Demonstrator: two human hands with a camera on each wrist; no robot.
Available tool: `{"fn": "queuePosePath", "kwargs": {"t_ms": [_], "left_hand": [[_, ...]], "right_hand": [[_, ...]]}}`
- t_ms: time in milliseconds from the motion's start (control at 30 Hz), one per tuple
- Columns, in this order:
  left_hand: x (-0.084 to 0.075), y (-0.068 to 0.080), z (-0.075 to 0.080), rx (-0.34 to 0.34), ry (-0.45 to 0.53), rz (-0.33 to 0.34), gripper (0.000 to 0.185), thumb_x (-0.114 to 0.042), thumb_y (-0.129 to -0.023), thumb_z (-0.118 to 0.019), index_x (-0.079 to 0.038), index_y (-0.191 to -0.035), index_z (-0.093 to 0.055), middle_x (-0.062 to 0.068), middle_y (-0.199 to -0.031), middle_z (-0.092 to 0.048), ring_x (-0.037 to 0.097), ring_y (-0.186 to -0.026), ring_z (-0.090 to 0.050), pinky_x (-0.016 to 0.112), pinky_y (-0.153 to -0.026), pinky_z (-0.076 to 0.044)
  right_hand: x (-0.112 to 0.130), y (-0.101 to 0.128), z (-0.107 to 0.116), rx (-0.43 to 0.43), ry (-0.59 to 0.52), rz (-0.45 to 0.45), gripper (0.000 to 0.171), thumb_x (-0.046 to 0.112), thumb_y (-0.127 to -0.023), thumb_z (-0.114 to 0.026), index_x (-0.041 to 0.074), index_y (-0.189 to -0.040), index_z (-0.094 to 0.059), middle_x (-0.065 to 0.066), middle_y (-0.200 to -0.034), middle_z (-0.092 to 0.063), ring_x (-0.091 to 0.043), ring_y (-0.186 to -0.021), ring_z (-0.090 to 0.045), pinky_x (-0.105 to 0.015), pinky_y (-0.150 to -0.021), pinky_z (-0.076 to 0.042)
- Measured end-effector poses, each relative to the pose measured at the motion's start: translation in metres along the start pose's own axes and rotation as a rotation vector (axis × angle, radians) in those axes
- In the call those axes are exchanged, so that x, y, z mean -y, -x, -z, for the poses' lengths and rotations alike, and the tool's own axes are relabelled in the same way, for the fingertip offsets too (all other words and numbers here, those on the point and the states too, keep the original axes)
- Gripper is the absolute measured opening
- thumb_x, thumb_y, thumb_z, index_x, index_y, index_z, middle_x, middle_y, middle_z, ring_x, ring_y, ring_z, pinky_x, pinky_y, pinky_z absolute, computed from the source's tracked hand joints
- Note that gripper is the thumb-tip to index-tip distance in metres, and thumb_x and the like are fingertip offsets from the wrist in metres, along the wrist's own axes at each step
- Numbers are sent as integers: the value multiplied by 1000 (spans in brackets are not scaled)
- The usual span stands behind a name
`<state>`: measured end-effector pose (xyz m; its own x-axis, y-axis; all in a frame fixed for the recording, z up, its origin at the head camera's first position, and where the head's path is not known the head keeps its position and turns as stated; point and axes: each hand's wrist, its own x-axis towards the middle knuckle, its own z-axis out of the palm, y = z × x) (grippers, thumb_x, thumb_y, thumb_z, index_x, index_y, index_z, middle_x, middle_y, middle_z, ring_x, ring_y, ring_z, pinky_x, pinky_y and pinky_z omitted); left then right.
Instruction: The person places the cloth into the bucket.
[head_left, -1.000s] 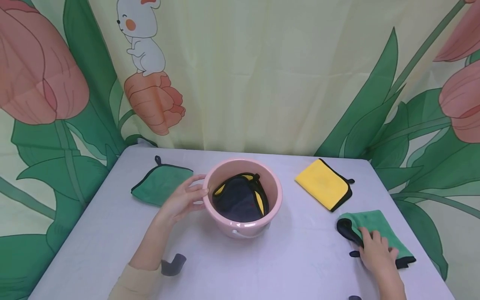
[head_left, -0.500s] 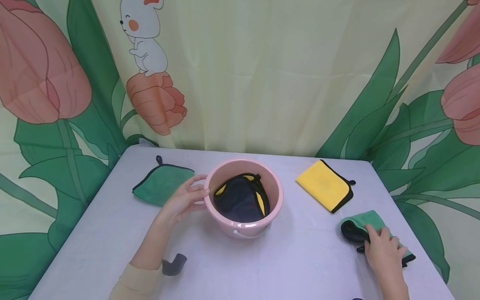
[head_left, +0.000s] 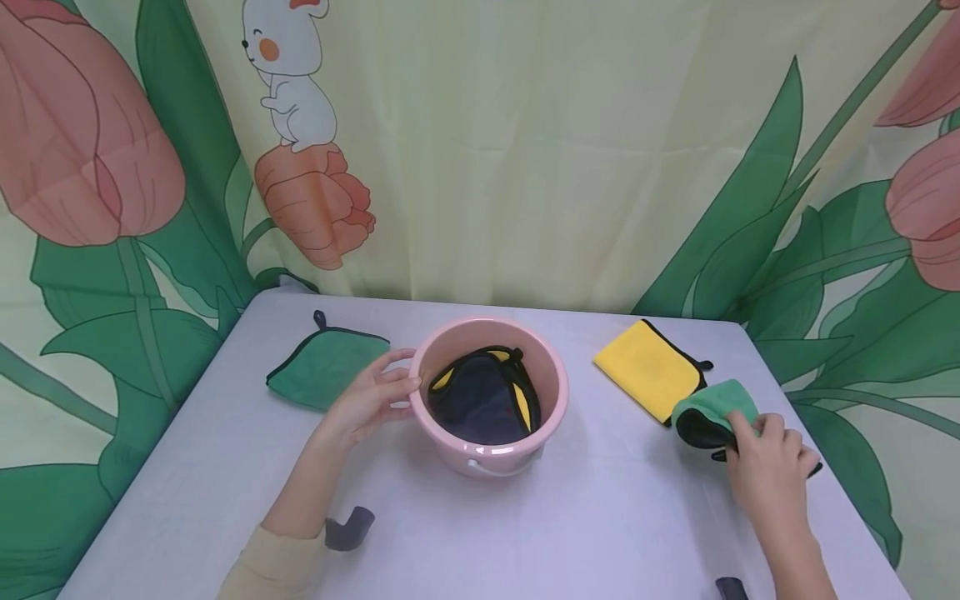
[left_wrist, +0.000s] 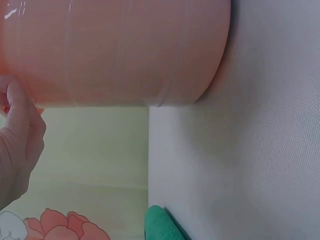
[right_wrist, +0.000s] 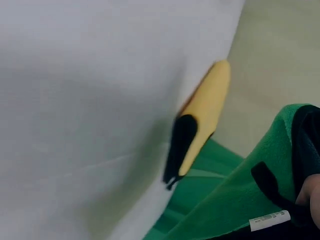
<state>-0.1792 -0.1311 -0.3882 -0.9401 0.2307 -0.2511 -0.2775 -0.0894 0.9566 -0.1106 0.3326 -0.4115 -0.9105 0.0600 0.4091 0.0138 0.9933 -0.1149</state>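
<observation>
My left hand (head_left: 367,402) pinches the left rim of a pink bucket (head_left: 453,454), whose wall (left_wrist: 115,50) fills the top of the left wrist view. Inside the bucket lies a folded dark cloth (head_left: 476,404) with yellow showing at its edges. On the right, my right hand (head_left: 771,471) grips a folded green cloth (head_left: 726,400) with black edging, raised over the table. The right wrist view shows this green cloth's (right_wrist: 270,160) black loop and white label; only a fingertip or so of the hand shows there.
A yellow cloth (head_left: 647,367) with black trim lies just behind the raised one. Another green cloth (head_left: 324,368) lies left of the bucket. The white table (head_left: 585,525) ends at a printed curtain (head_left: 510,167). A small dark grey curved piece (head_left: 349,529) shows beside the left wrist.
My right hand has gathered the right-hand green cloth and lifted it up and toward the back, near the yellow cloth. The left hand and bucket stay in place.
</observation>
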Motion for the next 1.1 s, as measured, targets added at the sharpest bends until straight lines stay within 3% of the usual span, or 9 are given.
{"fn": "queuePosePath", "kwargs": {"t_ms": [633,1100], "left_hand": [[0,0,0,-7,-5,12,57,-10,-86,-62,-14,-136,-35,23,-124,-51,28,-94,-57,38,-79,-53],[0,-2,1,-6,-12,13,57,-11,-86,-62,-14,-136,-35,22,-123,-52,19,-85,-57,36,-77,-53]], "right_hand": [[67,-46,33,-163,-94,269,42,-9,-66,-70,4,-103,-53,-28,-98,-41,-46,-85,-37,-57,-70,-26],[119,-58,34,-231,-176,519,42,-8,-61,-74,5,-98,-58,-23,-93,-45,-42,-81,-41,-55,-68,-30]]}}
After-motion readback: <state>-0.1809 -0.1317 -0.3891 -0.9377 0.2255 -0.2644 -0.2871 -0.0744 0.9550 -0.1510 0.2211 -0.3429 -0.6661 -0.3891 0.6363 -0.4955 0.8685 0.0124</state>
